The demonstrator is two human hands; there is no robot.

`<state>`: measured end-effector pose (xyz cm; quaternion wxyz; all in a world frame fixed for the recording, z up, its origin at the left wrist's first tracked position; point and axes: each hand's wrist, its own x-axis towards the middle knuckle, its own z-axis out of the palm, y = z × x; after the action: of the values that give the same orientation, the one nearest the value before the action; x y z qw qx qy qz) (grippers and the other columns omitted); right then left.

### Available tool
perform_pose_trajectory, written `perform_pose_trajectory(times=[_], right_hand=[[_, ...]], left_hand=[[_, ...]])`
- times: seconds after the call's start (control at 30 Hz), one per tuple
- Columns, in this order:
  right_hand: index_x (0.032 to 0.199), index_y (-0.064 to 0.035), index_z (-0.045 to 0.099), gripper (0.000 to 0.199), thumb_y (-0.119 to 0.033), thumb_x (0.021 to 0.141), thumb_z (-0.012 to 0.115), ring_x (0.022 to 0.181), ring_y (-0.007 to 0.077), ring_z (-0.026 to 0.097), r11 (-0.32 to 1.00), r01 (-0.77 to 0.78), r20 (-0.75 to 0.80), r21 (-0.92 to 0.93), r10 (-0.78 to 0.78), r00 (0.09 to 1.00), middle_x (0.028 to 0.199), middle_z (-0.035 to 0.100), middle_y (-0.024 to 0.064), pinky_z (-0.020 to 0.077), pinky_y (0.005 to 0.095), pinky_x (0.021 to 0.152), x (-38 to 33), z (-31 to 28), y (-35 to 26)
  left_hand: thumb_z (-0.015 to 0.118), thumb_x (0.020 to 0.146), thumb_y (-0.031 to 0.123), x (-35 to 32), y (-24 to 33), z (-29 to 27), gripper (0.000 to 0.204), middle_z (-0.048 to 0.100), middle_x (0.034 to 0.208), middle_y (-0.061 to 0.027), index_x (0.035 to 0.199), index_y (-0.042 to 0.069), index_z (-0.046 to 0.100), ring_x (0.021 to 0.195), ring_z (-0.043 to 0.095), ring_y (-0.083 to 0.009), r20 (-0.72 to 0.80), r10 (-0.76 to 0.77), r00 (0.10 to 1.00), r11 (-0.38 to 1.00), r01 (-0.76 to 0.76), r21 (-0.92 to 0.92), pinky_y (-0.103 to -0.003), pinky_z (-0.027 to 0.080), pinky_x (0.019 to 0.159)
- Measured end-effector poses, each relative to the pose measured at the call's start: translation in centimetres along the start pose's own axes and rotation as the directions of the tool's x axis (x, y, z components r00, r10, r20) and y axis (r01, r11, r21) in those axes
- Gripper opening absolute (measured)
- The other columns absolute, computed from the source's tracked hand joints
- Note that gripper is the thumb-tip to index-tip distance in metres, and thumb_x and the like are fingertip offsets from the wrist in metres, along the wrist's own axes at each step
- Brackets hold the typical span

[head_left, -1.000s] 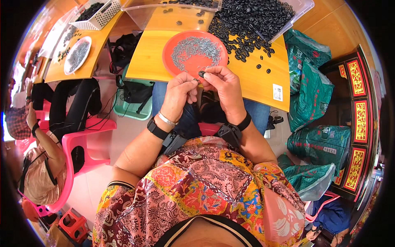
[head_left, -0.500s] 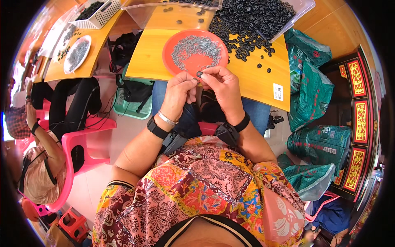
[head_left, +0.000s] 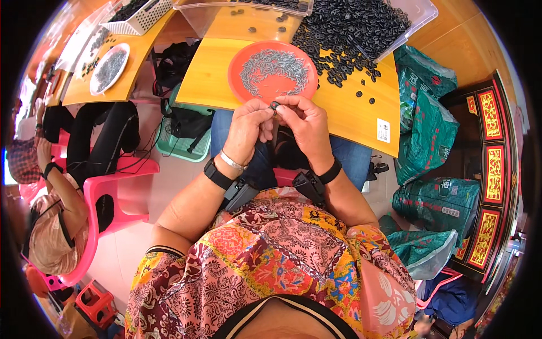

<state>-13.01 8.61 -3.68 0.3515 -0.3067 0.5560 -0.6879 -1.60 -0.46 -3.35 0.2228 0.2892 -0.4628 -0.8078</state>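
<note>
While the right hand pinches a small black rounded piece, the left hand adjoins it, grip pressed together, contents hidden.

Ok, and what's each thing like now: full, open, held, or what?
Right hand: pinching a small black piece.
Left hand: pinched; can't tell on what.
Red plate: partly covered with loose grey pieces.
Black pieces: heaped and scattered.
White basket: open, dark contents inside.

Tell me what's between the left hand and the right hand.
In the head view, a small black piece sits between the left hand and right hand, at their fingertips.
</note>
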Motion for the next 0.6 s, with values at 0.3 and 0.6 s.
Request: perform_pose_trajectory(times=[0.3,0.6], right_hand=[[0.102,0.0018,0.061,0.017,-0.002,0.086,0.062,0.074,0.0079,0.061,1.0,-0.013,0.034,-0.028,0.014,0.999,0.087,0.065,0.0044,0.0517,0.0213,0.069,0.15,0.51,-0.5],[0.106,0.0,0.058,0.027,0.005,0.08,0.065,0.076,0.0069,0.059,0.979,0.08,0.053,-0.187,-0.071,0.996,0.086,0.062,0.0022,0.0497,0.0201,0.07,-0.15,0.86,-0.48]], left_hand=[[0.052,0.088,0.014,-0.05,0.24,-0.36,0.014,0.054,0.058,-0.0018,0.077,0.007,0.053,0.046,0.05,-0.0102,-0.012,0.012,1.0,1.0,-0.012,0.006,-0.02,0.036,0.043],[0.051,0.088,0.015,-0.1,0.28,-0.32,0.013,0.054,0.06,-0.0022,0.078,0.007,0.053,0.047,0.05,-0.0107,0.015,-0.004,1.0,1.0,0.004,-0.008,-0.021,0.037,0.045]])
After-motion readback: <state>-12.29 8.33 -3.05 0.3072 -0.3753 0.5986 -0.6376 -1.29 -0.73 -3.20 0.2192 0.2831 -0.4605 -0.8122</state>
